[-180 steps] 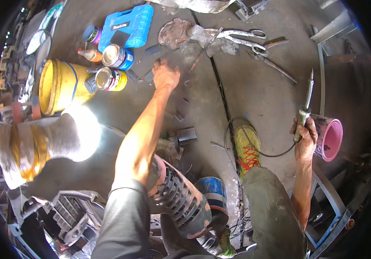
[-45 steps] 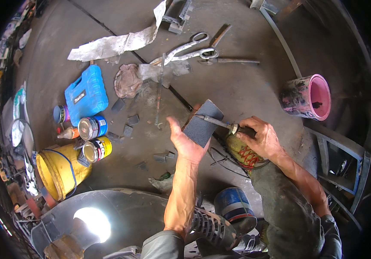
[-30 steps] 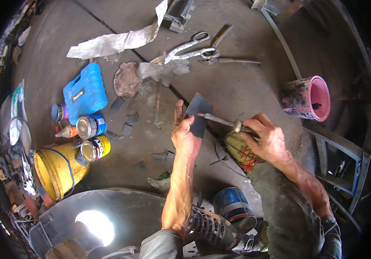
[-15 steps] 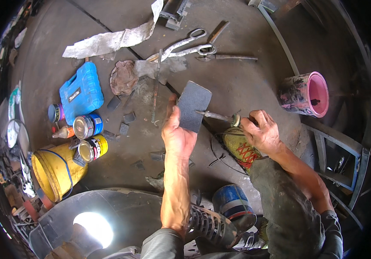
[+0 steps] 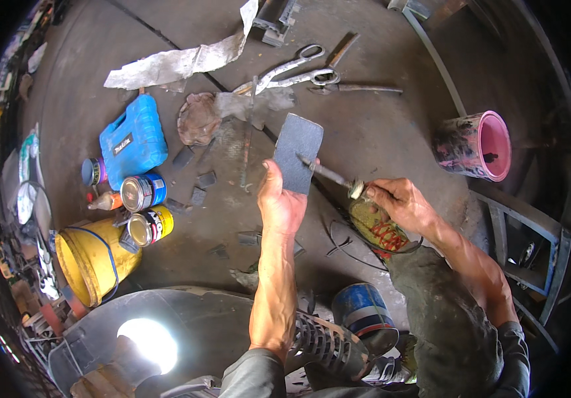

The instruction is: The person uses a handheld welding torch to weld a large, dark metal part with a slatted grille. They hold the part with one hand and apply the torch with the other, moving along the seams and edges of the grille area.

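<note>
My left hand grips a dark grey abrasive sheet, its broad face turned up toward me, thumb along the left edge. My right hand is closed on the handle of a soldering iron, whose metal tip lies against the sheet's face. A black cord loops below the handle, over a yellow shoe with red laces. Several small dark pieces lie on the floor left of my hands.
A blue case, paint cans and a yellow bucket sit left. Snips and crumpled cloth lie ahead. Right are a pink-rimmed bucket and metal frame. Below are a blue can and bright lamp.
Six seconds ago my left hand was on the floor and the iron stood upright. Since then the sheet was picked up; over the last second it rose and turned face-up, the iron's tip following.
</note>
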A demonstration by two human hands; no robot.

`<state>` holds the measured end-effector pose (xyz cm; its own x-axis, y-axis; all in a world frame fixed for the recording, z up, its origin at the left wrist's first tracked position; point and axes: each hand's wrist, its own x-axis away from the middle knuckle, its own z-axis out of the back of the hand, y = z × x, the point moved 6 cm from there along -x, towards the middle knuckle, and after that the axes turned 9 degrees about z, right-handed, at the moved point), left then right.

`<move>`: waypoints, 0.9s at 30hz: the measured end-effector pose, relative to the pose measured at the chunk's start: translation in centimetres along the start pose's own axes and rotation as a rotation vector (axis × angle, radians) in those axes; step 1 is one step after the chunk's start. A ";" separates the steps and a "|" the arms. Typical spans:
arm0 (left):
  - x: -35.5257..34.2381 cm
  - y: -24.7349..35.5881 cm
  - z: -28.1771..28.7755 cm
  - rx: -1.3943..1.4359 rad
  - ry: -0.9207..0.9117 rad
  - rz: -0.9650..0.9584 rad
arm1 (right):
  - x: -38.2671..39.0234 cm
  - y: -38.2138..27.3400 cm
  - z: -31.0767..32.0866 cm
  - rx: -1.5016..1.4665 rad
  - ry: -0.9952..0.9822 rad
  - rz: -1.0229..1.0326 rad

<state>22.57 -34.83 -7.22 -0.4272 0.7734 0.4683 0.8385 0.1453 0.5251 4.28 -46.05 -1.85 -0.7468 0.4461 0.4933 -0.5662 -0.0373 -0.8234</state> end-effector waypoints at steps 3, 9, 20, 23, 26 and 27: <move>-0.1 0.3 -0.9 -0.051 -0.046 0.020 | -0.6 -0.2 0.4 0.109 0.115 0.211; -0.8 -0.3 -0.1 -0.005 0.028 0.020 | -0.1 -2.1 0.9 0.562 0.329 0.518; -0.1 -0.7 -0.4 0.071 0.097 0.009 | -1.0 -2.1 0.7 0.651 0.326 0.591; -0.7 0.0 -0.6 0.032 0.075 -0.017 | 0.0 -3.6 -0.6 0.641 0.243 0.619; -0.4 -0.8 -0.4 0.051 0.081 0.006 | -1.4 -2.4 0.3 0.608 0.303 0.553; -0.3 -1.2 -0.4 0.072 0.088 0.022 | -2.0 -2.2 0.7 0.615 0.348 0.557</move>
<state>21.58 -35.53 -7.68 -0.4340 0.7203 0.5412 0.8688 0.1755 0.4631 6.75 -47.52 -0.83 -0.8777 0.4620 -0.1274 -0.3149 -0.7564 -0.5733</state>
